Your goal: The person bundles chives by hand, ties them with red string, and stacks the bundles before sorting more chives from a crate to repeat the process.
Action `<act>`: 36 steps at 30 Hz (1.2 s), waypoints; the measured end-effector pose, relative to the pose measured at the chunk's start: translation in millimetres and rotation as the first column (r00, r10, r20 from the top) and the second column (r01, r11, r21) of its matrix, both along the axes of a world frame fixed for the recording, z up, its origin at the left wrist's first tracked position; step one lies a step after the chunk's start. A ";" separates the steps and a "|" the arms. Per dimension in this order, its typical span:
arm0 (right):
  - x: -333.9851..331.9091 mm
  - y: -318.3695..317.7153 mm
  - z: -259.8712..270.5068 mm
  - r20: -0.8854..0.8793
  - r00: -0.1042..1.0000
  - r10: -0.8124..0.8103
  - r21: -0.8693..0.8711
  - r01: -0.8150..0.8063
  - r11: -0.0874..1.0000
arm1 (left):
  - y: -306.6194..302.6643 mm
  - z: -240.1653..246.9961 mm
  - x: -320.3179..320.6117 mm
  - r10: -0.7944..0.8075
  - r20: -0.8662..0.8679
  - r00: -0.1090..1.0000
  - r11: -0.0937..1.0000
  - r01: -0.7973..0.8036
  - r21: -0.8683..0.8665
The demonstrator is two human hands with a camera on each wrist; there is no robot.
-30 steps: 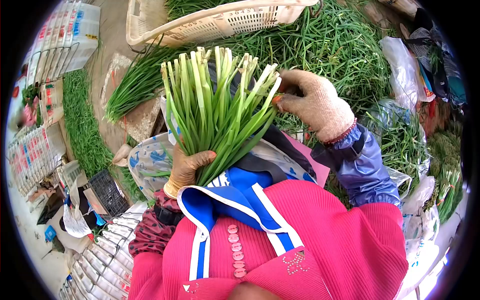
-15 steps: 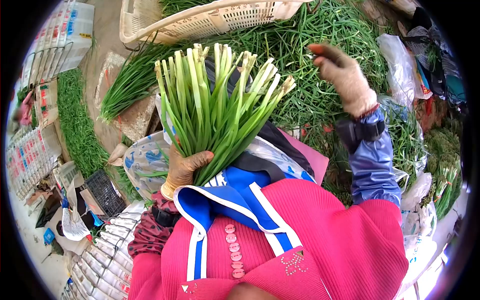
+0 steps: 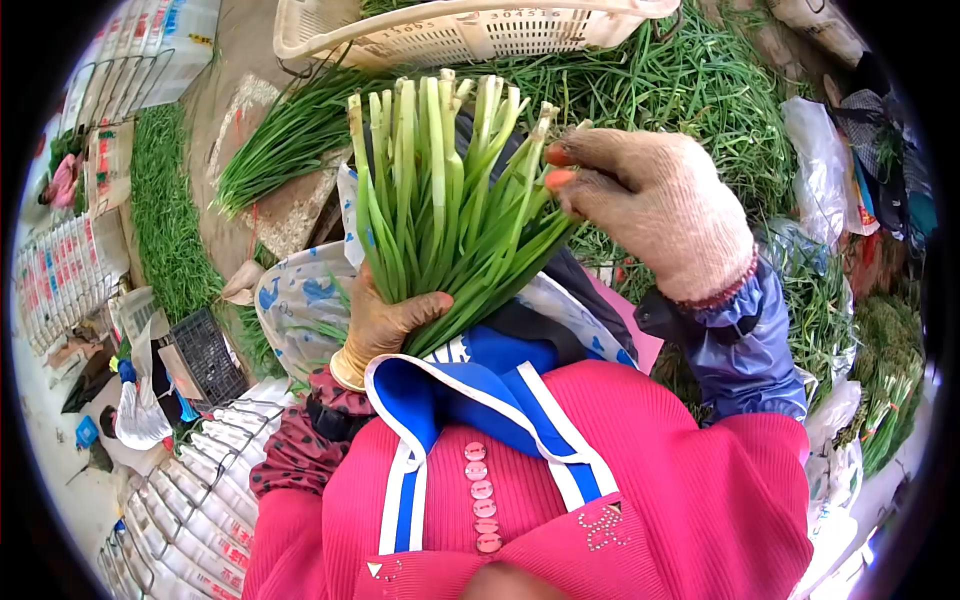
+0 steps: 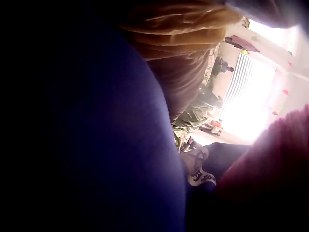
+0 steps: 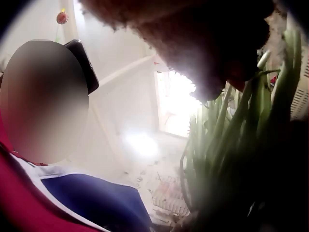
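Note:
A thick bunch of garlic chives (image 3: pixel 425 200) stands with its pale cut ends up in the head view. My gloved left hand (image 3: pixel 385 325) grips it low, thumb across the green leaves. My right hand (image 3: pixel 660 195), in a pale knit glove with bare orange-tinted fingertips, reaches to the bunch's right edge. Its thumb and forefinger tips stand slightly apart right at the outer stalks. In the right wrist view, the dark fingers (image 5: pixel 212 72) overlap the tops of the stalks (image 5: pixel 217 135). Glove and sleeve fill much of the left wrist view, with the bunch hidden there.
A white plastic crate (image 3: pixel 500 38) sits beyond the bunch, beside a large heap of loose chives (image 3: pixel 690 100). Another bundle (image 3: pixel 285 140) lies to the left on a board. A patterned plastic cover (image 3: pixel 305 300) lies over the lap. Clear bags (image 3: pixel 815 170) are at the right.
My right hand swung away from the bunch out over the loose heap, then came back to the outer stalks. The left hand keeps its grip, and the view has shifted slightly.

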State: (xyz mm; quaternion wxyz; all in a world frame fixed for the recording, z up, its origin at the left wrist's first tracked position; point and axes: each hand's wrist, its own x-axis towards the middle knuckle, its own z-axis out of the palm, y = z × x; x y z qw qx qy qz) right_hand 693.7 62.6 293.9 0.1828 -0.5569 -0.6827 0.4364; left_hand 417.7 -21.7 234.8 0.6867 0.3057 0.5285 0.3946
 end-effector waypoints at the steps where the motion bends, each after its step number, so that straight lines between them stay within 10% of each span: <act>1: -4.8 3.9 0.6 0.023 1.000 0.021 -0.070 -0.019 0.997 | -1.2 3.0 0.5 0.000 -0.025 1.000 1.000 0.000 0.003; 4: -16.2 7.5 -7.2 0.156 0.971 0.182 -0.110 -0.166 0.980 | -2.8 6.6 -1.4 -0.041 -0.110 0.993 0.999 0.040 -0.010; 7: -18.9 2.7 -28.5 -0.291 0.934 -0.206 -0.391 0.080 0.917 | -2.6 9.1 0.7 0.014 -0.059 0.998 0.999 -0.016 -0.034; 11: 7.0 8.1 -11.0 -0.451 0.881 -0.141 -0.724 -0.269 0.635 | -2.3 -3.1 -9.3 0.006 0.030 1.000 1.000 -0.005 -0.031; 16: 17.2 6.7 -13.1 -0.622 0.721 0.307 -0.472 -0.657 0.587 | 1.7 -2.8 -2.7 0.023 0.103 0.994 0.998 -0.017 -0.052; 19: 43.9 13.5 -5.1 -0.522 0.839 0.153 -0.611 -0.493 0.619 | 5.5 0.6 -3.6 -0.063 -0.013 0.998 0.998 0.062 -0.019; 22: 49.1 -6.1 -25.8 -0.961 0.265 -0.077 -0.176 -0.370 0.912 | 0.8 -0.3 -0.8 -0.050 -0.013 0.999 0.998 0.049 -0.049; 25: 59.5 23.0 -16.0 -0.935 -0.312 0.165 0.328 -0.594 0.734 | -1.5 -6.8 -1.5 -0.005 0.042 0.999 0.998 0.008 -0.066; 28: 87.8 36.1 -12.9 -0.888 -0.302 0.345 0.446 -0.388 0.807 | -0.8 -6.6 -1.8 0.014 0.066 0.998 0.997 -0.009 -0.074; 30: 94.0 18.6 -9.8 -0.861 0.504 -0.059 0.039 0.181 0.983 | -0.8 -6.5 -2.0 0.014 0.088 0.996 0.998 -0.008 -0.070; 31: 97.1 9.8 -8.5 -0.635 0.673 -0.379 -0.147 0.377 0.914 | -0.7 -8.9 -2.8 0.012 0.104 0.995 0.998 -0.005 -0.064; 33: 83.4 -0.9 -44.8 -0.525 0.705 -0.477 -0.392 0.297 0.871 | -0.2 -9.2 1.1 0.024 0.127 0.992 0.997 -0.015 -0.071; 36: 24.6 -23.7 -67.0 -0.474 0.804 -0.361 -0.311 0.231 0.922 | 0.0 -1.3 5.6 0.045 0.112 0.993 0.993 -0.032 -0.116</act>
